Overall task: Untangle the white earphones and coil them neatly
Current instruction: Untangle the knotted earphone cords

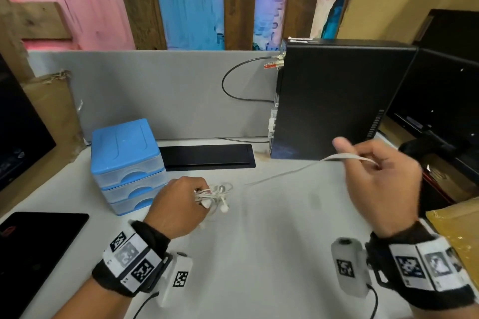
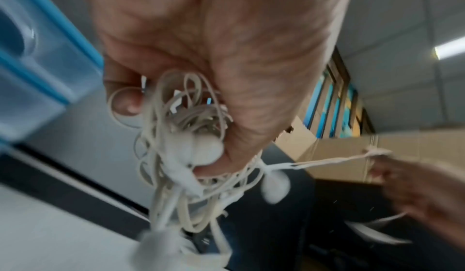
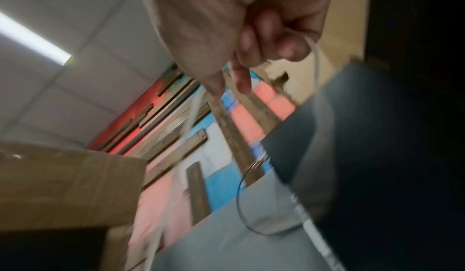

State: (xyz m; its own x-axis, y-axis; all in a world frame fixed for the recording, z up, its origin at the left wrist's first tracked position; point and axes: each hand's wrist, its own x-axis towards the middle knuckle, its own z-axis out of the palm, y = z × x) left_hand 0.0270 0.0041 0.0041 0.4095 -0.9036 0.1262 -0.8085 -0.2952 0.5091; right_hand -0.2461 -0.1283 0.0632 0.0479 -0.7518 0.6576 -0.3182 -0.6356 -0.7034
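Observation:
A tangled bundle of white earphones (image 1: 215,195) hangs from my left hand (image 1: 181,204), whose fingers curl round the knot just above the white table (image 1: 272,241). In the left wrist view the bundle (image 2: 186,156) shows several loops and earbuds below my palm. One white strand (image 1: 285,172) runs taut from the bundle up to my right hand (image 1: 375,168), which is raised at the right and grips the strand's end, blurred by motion. In the right wrist view my curled fingers (image 3: 276,42) hold the thin cord (image 3: 315,62).
A blue three-drawer box (image 1: 127,163) stands just left of my left hand. A black flat panel (image 1: 207,156) lies behind the bundle. A black computer tower (image 1: 337,101) stands close behind my right hand, with monitors further right. A dark pad (image 1: 39,254) lies at the near left.

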